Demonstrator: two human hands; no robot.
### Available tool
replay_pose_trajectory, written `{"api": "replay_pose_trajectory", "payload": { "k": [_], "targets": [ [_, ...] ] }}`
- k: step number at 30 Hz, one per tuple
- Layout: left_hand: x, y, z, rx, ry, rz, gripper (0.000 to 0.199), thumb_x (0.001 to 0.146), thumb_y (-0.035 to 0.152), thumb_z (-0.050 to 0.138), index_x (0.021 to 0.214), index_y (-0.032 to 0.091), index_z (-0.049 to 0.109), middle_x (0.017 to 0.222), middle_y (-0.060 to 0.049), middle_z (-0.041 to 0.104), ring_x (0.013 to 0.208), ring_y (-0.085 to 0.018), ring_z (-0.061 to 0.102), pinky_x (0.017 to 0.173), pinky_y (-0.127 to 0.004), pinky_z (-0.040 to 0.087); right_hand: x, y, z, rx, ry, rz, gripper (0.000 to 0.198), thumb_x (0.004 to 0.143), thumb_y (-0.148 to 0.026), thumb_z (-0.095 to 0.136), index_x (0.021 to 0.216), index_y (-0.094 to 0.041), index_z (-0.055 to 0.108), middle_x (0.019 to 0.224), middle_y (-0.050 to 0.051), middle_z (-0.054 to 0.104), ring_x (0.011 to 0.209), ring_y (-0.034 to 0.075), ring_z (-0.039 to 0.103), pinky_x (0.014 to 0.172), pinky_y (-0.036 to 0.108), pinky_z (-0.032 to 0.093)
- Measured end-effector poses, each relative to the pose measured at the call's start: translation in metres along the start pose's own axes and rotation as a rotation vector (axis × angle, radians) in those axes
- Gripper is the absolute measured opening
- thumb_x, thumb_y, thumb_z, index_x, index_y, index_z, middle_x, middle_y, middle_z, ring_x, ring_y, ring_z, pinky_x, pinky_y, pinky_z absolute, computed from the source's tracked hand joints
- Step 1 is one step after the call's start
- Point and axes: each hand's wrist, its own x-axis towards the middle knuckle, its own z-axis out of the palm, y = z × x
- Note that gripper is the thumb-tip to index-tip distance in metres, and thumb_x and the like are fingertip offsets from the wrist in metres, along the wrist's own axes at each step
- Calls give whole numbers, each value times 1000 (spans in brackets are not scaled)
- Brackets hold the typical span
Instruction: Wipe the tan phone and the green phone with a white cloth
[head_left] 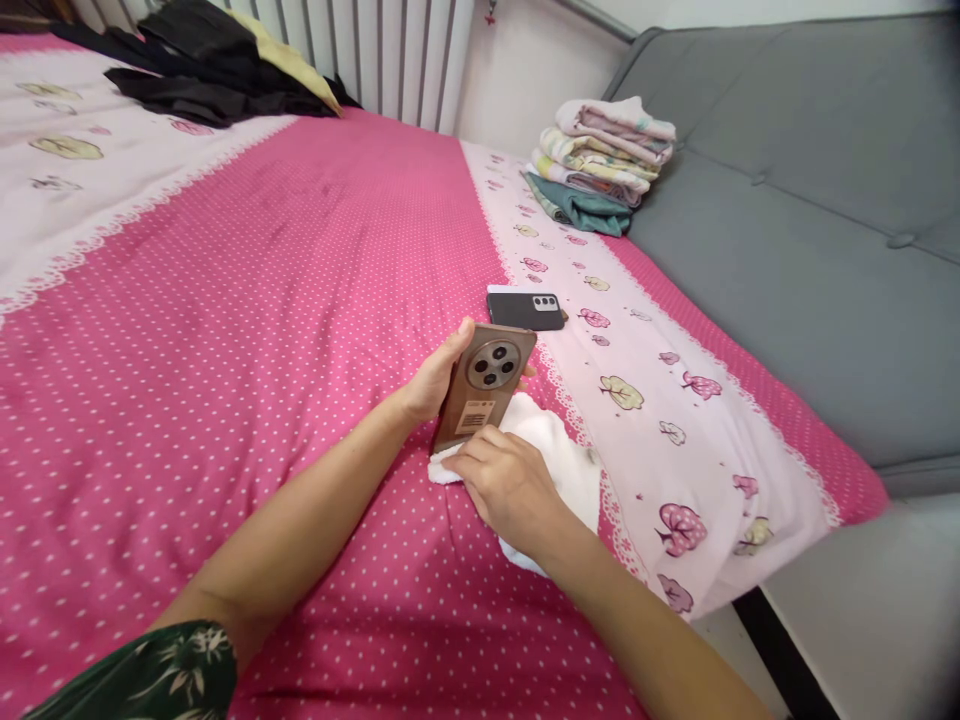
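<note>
My left hand (439,372) grips a brown-gold smartphone (480,385) by its edges, its back turned up toward me. A round camera ring with several lenses and a pale label show on that back. In my right hand (510,485) is a white cloth (559,460), its fingers pressed together on it at the phone's lower end. Part of the cloth hangs down over the pink bedspread. Just beyond the held phone, a dark phone (525,308) lies with its camera side up.
A pink polka-dot bedspread (337,260) with a tree-print band covers the bed. Folded cloths (600,165) are stacked near the grey padded headboard (810,200). Black clothes (202,60) lie at the far left before a white radiator (390,60).
</note>
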Motion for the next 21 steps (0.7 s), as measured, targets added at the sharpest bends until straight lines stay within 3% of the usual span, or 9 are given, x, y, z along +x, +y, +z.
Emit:
{"api": "replay_pose_trajectory", "payload": {
  "k": [4, 15, 21],
  "targets": [
    [-1, 1, 0, 22, 6, -24, 86, 74, 85, 44, 107, 9, 69, 96, -17, 74, 84, -24, 70, 74, -34, 52, -1, 0, -2, 0, 93, 25, 24, 87, -6, 58, 97, -22, 73, 87, 2, 72, 87, 18, 59, 74, 31, 48],
    [1, -1, -1, 8, -3, -20, 87, 74, 84, 46, 109, 8, 68, 96, -17, 73, 78, -23, 69, 71, -33, 52, 2, 5, -14, -36, 574, 173, 30, 88, -4, 52, 101, -22, 74, 95, 2, 75, 89, 20, 64, 80, 32, 53],
    [3, -4, -3, 24, -17, -39, 94, 73, 87, 41, 115, 8, 66, 97, -18, 73, 83, -26, 69, 67, -32, 49, 1, 9, -12, -56, 633, 222, 28, 89, -7, 53, 101, -20, 74, 94, 3, 76, 90, 21, 63, 79, 34, 53]
  ]
}}
